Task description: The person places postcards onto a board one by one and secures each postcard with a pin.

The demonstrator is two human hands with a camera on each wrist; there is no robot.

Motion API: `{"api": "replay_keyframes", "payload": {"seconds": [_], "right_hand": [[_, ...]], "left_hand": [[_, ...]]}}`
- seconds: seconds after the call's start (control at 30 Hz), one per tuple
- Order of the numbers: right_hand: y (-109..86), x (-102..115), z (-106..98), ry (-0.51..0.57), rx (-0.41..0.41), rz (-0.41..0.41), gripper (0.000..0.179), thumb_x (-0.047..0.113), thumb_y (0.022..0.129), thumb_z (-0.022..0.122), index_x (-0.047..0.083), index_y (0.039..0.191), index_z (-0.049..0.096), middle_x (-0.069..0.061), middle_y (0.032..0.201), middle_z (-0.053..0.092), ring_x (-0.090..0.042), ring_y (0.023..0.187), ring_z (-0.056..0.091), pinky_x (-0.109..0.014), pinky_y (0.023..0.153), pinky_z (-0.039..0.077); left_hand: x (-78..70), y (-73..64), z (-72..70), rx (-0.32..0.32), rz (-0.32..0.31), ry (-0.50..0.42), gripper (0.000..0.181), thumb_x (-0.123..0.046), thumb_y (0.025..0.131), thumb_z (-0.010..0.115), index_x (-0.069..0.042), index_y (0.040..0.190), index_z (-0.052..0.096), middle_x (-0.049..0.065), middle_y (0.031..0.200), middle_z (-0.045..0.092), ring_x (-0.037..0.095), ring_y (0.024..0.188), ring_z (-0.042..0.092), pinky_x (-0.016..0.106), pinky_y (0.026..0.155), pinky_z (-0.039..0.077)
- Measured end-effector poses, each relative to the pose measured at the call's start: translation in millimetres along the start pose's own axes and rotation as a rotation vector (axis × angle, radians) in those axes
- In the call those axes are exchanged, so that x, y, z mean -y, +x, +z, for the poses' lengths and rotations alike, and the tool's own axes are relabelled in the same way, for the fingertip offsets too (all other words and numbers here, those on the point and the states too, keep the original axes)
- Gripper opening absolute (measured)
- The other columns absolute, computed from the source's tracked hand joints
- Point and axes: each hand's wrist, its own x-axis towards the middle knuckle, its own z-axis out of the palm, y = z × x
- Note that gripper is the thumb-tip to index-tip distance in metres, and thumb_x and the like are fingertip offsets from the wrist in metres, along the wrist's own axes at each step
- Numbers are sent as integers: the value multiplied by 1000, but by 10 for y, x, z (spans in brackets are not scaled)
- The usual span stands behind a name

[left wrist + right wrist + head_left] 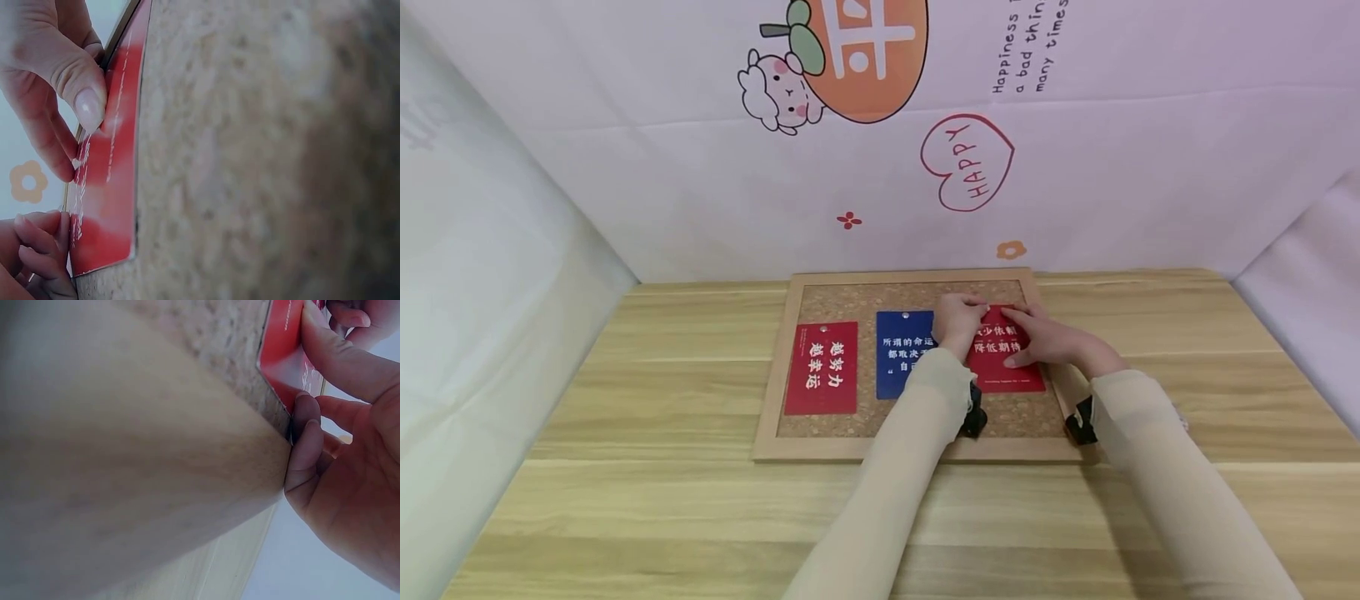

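A wood-framed cork board (850,425) lies on the table with a red card (1009,375) at its right part. At that card's top edge my left hand (957,323) has its fingers curled around a small whitish pushpin (987,308), mostly hidden by the fingertips. My right hand (1054,340) holds the same card by its right side, thumb (337,353) on the front. In the right wrist view the other fingers (306,447) curl at the card's edge, beside the frame. A blue card (891,375) sits partly behind my left hand.
Another red card (822,375), its writing turned sideways, is on the board's left part. The board's wooden frame (925,451) rests on a wood-grain table (662,500). A printed white cloth (722,208) stands behind the board, and plain white cloth flanks both sides.
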Motion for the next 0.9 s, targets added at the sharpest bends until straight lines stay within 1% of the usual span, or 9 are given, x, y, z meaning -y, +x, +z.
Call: {"api": "replay_keyframes", "payload": {"seconds": [0.13,0.23,0.43,0.73,0.9], "right_hand": [[4,-2,3,9,5,8,93,19,85,70,-9,149,9,-35,152,-2,-54,137,4,-68,111,18],[4,-2,2,12,10,13,93,20,86,70,-8,150,8,-35,152,-3,-54,137,3,-68,111,18],[-4,5,2,13,12,13,92,19,86,69,-9,149,8,-35,151,-3,-54,137,3,-68,111,18],[-5,8,6,20,13,15,92,19,87,68,-8,150,7,-35,152,-5,-54,138,1,-67,112,15],[-12,12,10,22,15,18,91,18,87,68,-7,150,7,-34,152,-5,-55,138,0,-68,112,15]], "left_hand": [[3,-5,-7,11,18,34,14,-23,89,67,-21,97,78,-2,110,72,15,88,66,24,63,46],[14,2,-10,24,34,46,14,-24,89,67,-20,98,78,-2,113,71,17,93,66,28,68,50],[23,17,-7,46,57,69,14,-25,90,66,-21,98,78,-2,111,71,17,90,66,28,67,50],[-13,9,-4,30,67,131,15,-25,90,65,-22,98,77,-2,107,72,18,92,66,30,72,49],[-22,-3,-1,18,68,136,15,-25,91,65,-21,99,77,-2,109,72,17,95,66,31,74,50]]}}
